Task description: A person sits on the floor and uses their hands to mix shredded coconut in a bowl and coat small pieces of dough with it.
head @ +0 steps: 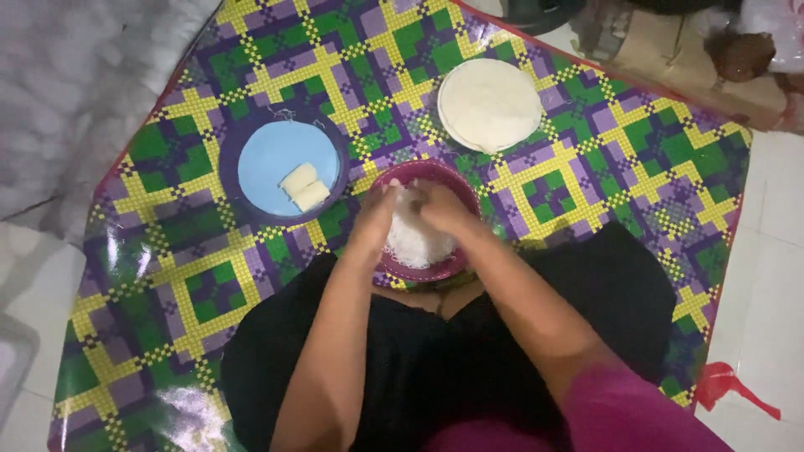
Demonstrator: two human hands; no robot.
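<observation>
Both hands, the left hand (377, 209) and the right hand (444, 209), reach into a maroon bowl (435, 269) of white noodles (414, 238), fingers curled and pressed into the strands, with a blue plate (260, 167) of two pale rolls (304, 186) beyond the left fingers and a stack of round white wrappers (490, 105) beyond the right fingers.

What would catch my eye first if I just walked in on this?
Probably the bright checked mat in purple, green and yellow, covering the floor. At its middle, both hands, left hand and right hand, dig into white strands in a maroon bowl. Behind sit a blue plate with two pale rolls and a stack of round white sheets.
</observation>
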